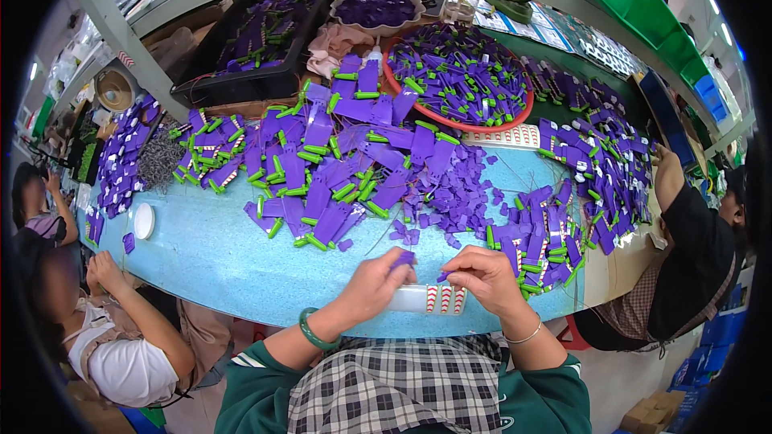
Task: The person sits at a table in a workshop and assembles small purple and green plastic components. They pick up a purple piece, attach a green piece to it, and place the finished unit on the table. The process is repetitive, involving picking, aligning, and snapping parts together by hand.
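Observation:
At the table's near edge my left hand is closed, thumb and fingers pinching a small purple piece. To its right my right hand pinches another small purple piece between thumb and forefinger. Beneath both hands lies a whitish strip bearing red-and-white striped stickers. Just beyond my hands a heap of small purple pieces is spread out. Purple flat parts with green ends are piled close by my right hand.
More purple-and-green parts cover the middle of the blue table. A red round basket and a black bin hold similar parts. A white round lid lies left. People sit on both sides; a shelf frame spans overhead.

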{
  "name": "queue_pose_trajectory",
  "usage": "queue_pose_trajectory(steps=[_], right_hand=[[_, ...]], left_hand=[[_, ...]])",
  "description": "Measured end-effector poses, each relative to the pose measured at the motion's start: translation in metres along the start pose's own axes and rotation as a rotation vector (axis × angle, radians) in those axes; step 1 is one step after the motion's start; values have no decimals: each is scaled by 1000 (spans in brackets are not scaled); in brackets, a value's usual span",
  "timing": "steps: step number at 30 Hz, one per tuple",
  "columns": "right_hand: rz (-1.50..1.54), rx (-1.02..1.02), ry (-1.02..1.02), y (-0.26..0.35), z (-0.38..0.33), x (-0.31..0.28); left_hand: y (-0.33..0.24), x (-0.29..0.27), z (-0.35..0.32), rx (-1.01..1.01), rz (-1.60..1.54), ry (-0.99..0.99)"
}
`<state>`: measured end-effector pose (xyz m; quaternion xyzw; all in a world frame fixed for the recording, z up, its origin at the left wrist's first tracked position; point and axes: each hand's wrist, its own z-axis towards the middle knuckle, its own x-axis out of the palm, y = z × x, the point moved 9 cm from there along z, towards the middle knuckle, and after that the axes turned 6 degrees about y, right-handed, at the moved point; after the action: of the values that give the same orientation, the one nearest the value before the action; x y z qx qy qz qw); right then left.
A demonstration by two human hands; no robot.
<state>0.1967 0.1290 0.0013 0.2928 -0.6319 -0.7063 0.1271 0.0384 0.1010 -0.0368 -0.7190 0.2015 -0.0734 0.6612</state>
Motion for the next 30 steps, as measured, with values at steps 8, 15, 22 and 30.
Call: queue_pose_trajectory(steps=[8,15,22,30], right_hand=[[-95,-19,-96,12,7,20],[-190,-44,-262,11,-3,20],[-212,-102,-133,10,2,33],[894,223,72,-26,3,35]], left_hand=[[-10,29,0,136,164,106],[-13,28,0,157,302,88],[-10,35,-4,128,341,144],[24,26,-2,-141,-565,115]])
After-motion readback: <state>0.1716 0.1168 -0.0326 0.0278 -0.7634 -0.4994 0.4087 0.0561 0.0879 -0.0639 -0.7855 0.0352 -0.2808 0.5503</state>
